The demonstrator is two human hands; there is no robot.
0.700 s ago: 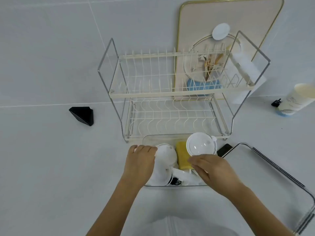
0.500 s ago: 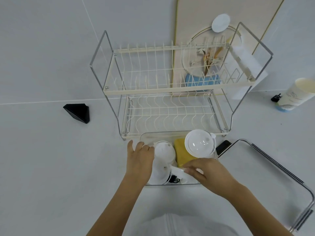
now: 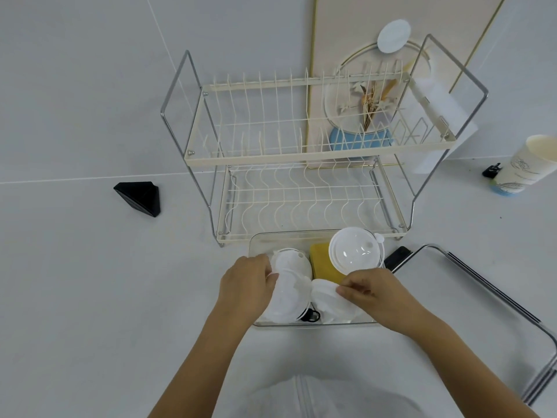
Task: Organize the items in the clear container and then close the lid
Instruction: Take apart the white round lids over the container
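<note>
Clear rectangular plastic container (image 3: 301, 236) at near edge of white counter (image 3: 75, 282), just in front of two-tier cream wire dish rack (image 3: 301, 152). Lid off. Inside: three white round plastic lids, one yellow sponge (image 3: 321, 262), one small black clip (image 3: 313, 315). Domed lid (image 3: 354, 254) in far right corner. Left hand (image 3: 245, 286) curled, pinching left lid (image 3: 286, 294). Right hand (image 3: 376, 292) pinching near-right lid (image 3: 331, 300) between thumb and fingertips. Chrome-framed tray (image 3: 482, 300) at right edge.

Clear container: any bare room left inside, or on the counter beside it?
The clear container is crowded with white lids and a yellow sponge. Bare counter lies left of it, below the black wedge; the dish rack shelves look empty.
</note>
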